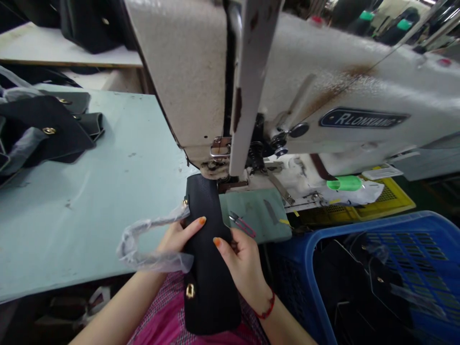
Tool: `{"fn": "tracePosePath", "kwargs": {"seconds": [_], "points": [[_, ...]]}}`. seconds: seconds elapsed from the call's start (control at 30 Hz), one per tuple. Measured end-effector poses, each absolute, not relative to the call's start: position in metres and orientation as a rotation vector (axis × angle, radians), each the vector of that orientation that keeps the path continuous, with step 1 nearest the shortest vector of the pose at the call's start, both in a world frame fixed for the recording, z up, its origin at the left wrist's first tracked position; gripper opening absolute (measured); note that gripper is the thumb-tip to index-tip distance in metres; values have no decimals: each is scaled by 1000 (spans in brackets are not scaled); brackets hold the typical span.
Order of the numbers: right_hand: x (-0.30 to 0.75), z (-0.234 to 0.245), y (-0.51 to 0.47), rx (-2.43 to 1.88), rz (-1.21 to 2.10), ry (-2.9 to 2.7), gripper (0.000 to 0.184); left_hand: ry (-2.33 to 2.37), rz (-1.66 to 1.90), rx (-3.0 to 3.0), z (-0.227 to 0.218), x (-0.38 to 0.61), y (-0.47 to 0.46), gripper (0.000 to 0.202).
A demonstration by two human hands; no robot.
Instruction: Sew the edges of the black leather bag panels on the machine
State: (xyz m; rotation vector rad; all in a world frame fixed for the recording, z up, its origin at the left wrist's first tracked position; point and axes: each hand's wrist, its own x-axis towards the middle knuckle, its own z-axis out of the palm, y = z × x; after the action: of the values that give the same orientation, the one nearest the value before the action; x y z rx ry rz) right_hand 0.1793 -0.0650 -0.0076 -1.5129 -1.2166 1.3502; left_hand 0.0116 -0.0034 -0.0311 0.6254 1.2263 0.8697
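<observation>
A black leather bag (208,254) lies lengthwise from my lap up to the needle area of a white industrial sewing machine (323,96). My left hand (178,235) grips the bag's left edge, thumb on top. My right hand (240,258) grips its right side, thumb pressed on the leather. A handle wrapped in clear plastic (143,239) loops off to the left. A gold clasp (189,290) shows near the bag's lower end.
Pink-handled thread snips (241,223) lie on the small green machine bed. Black bag parts (50,129) are piled at the far left of the pale green table (89,201). A blue crate (377,273) of black bags stands at right, a yellow tray (388,201) behind it.
</observation>
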Motion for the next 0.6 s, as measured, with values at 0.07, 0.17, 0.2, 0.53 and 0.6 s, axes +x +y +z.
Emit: {"fn": "tracePosePath", "kwargs": {"seconds": [0.07,0.17,0.2,0.53,0.6], "points": [[182,-6,-65,-1518,1260,-1315,30,1258,839,616,-25,11,-4,62],[182,-7,-66,-1505,1159,-1388,33,1335,824,673,-19,8,-5,56],[182,-8,-65,-1508,1142,-1392,35,1358,818,702,-17,7,-5,54],[180,-9,-64,-1400,1477,-1074,44,1267,804,581,-9,7,-9,56],[180,-9,-64,-1383,1502,-1041,43,1240,814,542,-7,10,-10,55]]}}
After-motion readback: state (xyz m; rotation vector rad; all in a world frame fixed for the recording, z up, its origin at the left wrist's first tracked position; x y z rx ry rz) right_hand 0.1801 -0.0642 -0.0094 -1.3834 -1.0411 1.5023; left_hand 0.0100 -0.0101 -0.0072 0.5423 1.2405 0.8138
